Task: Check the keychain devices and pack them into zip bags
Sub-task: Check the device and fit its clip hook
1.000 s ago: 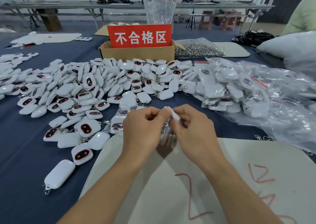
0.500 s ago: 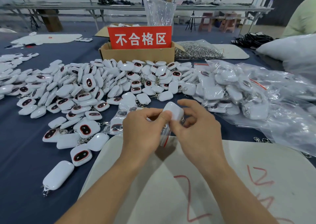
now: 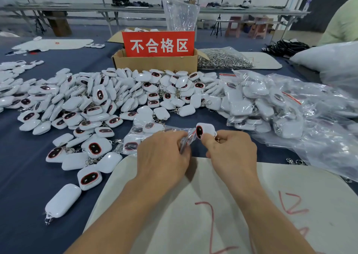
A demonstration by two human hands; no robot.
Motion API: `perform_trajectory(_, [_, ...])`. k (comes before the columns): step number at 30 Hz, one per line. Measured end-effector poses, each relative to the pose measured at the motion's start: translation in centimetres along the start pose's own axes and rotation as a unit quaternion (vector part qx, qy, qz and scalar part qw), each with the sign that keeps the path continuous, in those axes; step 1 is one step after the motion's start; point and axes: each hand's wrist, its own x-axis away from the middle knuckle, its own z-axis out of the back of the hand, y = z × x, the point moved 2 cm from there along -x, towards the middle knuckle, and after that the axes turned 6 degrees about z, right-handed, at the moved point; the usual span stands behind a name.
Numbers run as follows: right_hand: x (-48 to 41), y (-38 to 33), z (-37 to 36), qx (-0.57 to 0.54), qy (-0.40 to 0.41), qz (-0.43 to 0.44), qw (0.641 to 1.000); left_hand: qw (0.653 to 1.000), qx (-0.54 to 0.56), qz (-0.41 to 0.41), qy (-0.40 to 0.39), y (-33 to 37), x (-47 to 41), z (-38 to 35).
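Since the earlier frame: hands drawn slightly apart; keychain device turned to show its dark, red-rimmed oval window.

Right hand: grip closed on the device's lower end, thumb against the window side, device standing above the knuckles, key ring below among the fingers.

Left hand: grip pinched shut on a clear zip bag with red seal strip, just left of the device, nearly touching.

Both held above the far edge of a pale mat marked in red at the table's near edge.

Loose pile of glossy white rounded devices fills the left and far blue table; bagged devices crowd the right edge. Cardboard box with red sign beyond.
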Motion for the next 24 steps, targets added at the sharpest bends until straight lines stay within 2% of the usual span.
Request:
perform_trajectory(7, [0.5,-0.5,-1.0,0.033,-0.027,0.034,0.998,0.986,0.162,0.024,0.024,-0.1,0.2,0.3])
perform_trajectory(9, [0.9,-0.8,-1.8,0.027,-0.045,0.066,0.996,0.982,0.186,0.017,0.021,0.0,0.1,0.4])
perform_trajectory(13, [1.3,-1.2,-2.6,0.058,-0.108,0.121,0.985,0.974,0.215,-0.002,0.072,-0.3,0.0,1.0])
perform_trajectory(18, [1.8,-1.6,-3.2,0.195,-0.141,0.165,0.956,0.97,0.206,-0.109,0.069,-0.1,0.3,1.5])
perform_trajectory(20, [1.7,-1.8,-3.5,0.231,-0.142,0.149,0.951,0.965,0.221,-0.123,0.061,0.0,0.4,1.3])
perform_trajectory(24, [1.1,-1.7,-3.3,0.18,-0.061,0.057,0.98,0.961,0.257,-0.087,0.044,-0.2,0.2,0.9])
